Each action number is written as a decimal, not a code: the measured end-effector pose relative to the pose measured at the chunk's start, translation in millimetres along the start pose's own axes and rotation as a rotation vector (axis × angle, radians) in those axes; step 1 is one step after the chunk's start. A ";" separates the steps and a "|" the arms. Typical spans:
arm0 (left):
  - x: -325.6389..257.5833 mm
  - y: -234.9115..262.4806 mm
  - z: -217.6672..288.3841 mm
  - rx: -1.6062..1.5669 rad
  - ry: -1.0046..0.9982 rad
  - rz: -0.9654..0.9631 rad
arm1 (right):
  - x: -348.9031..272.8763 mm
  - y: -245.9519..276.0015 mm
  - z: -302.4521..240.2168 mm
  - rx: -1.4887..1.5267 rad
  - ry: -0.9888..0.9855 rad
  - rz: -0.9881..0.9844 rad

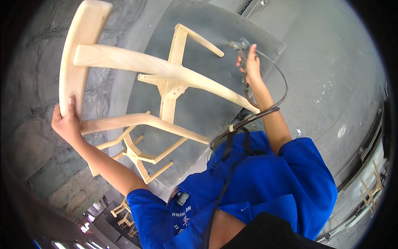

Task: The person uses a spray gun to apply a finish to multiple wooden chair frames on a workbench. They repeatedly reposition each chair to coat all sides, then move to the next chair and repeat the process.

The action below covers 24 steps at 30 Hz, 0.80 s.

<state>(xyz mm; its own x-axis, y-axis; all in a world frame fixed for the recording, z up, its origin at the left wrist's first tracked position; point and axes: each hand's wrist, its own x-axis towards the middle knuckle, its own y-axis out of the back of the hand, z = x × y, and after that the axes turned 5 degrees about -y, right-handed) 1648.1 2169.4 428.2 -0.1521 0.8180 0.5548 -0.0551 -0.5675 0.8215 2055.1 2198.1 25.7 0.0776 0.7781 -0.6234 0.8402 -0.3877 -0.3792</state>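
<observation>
A pale, bare wooden chair frame [166, 68] is tilted over in front of me. Its broad curved back rail [76, 54] rises at the left, and the long legs run down to the right. My left hand [66, 123] is closed around the lower end of that rail, thumb on the near face. Out to the right, my right hand [252, 65] grips a spray gun [239, 47], its nozzle facing left toward the frame. Two fingers and the thumb show; the trigger is hard to make out. A dark hose [286, 85] loops from the gun beside my right forearm.
Behind my left forearm stands a second wooden frame [134, 153]. A large dark grey panel [145, 93] lies behind the chair, and a grey block wall [25, 83] is at left. More wooden frames appear at lower left [122, 209] and far right [369, 193].
</observation>
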 end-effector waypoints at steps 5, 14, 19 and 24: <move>31.9 -5.8 -42.6 -0.003 -0.022 0.058 | -8.3 58.3 60.6 -0.101 -0.048 0.195; 82.4 -64.1 -73.6 0.494 0.007 0.333 | -76.0 188.6 113.0 -0.286 -0.028 0.272; 28.2 -146.9 -120.7 0.620 -0.264 0.405 | -109.2 197.6 106.6 -0.335 -0.053 0.048; -205.0 -272.9 -69.8 -0.279 0.396 0.347 | -111.1 161.8 106.0 -0.614 -0.087 -0.164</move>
<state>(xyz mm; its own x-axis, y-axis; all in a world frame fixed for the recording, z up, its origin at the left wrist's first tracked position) 1625.5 2150.0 81.0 -0.5612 0.5136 0.6491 -0.1858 -0.8424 0.5058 2125.5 1996.5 -38.8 -0.1003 0.7504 -0.6533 0.9938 0.1066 -0.0300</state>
